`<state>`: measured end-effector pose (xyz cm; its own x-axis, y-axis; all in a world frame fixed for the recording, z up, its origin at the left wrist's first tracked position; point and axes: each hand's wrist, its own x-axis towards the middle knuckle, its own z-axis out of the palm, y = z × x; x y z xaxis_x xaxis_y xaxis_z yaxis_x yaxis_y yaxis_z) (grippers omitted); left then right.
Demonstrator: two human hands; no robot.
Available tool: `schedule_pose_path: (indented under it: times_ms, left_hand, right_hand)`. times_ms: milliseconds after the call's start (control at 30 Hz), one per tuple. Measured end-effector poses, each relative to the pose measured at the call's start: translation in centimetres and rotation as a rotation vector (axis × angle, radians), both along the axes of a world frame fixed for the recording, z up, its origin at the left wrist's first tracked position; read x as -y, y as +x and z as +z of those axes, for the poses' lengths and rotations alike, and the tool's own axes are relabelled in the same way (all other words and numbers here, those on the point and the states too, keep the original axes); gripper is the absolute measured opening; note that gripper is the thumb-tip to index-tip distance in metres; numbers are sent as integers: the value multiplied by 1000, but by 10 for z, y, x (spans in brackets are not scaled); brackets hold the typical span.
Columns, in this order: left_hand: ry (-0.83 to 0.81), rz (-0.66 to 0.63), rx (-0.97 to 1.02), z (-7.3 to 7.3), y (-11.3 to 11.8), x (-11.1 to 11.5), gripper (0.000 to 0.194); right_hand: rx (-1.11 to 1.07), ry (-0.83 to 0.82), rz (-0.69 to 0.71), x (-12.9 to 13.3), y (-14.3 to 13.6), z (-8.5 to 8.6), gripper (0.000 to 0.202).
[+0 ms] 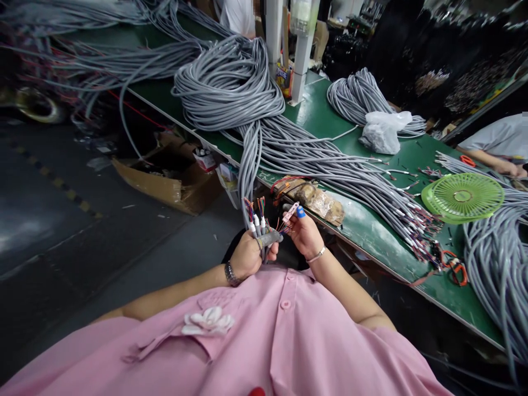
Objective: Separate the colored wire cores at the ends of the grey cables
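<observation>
My left hand [247,256], with a dark watch at its wrist, is wrapped round several grey cables [249,165] close to their stripped ends. Thin coloured wires [261,207] fan out above white collars there. A short grey piece [269,238] lies across the cables at my left fingers. Just to the right, my right hand [304,234] pinches a small pale pink strip [291,212] between thumb and fingers, beside the loose wire ends. One right fingertip wears a blue cover [301,212]. The held cables run up to a large grey coil [231,82].
The green table [305,113] carries a long bundle of cables [330,165], a taped brown block [319,202], a plastic bag [383,132], a green fan [462,196] and orange-handled scissors [457,269]. A cardboard box [165,184] is below. Another person's hand [511,168] is at the right.
</observation>
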<state>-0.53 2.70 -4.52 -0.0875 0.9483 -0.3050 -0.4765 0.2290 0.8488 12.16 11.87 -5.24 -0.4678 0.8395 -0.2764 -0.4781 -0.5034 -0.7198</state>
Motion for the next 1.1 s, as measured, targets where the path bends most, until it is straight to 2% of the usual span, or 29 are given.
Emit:
schedule_pose_path:
  times_ms: [167,333,600,900,1100]
  left_hand:
    - [0,48,15,-1,4,-4,18]
    - [-24,33,7,-1,5,-5,19]
    - [-17,67,35,-3,10,-10,20]
    - [-23,67,27,-6,9,-10,19]
    - [-18,97,39,-7,9,-11,20]
  right_hand:
    - [36,-30,8,-1,-1,4,40]
    - [169,-32,-37,-2,0,6,39]
    - [-108,-103,43,-3,3,3,29]
    - [-141,-145,32,-2,0,-2,26]
    - [-142,-109,14,-2,-1,-4,26]
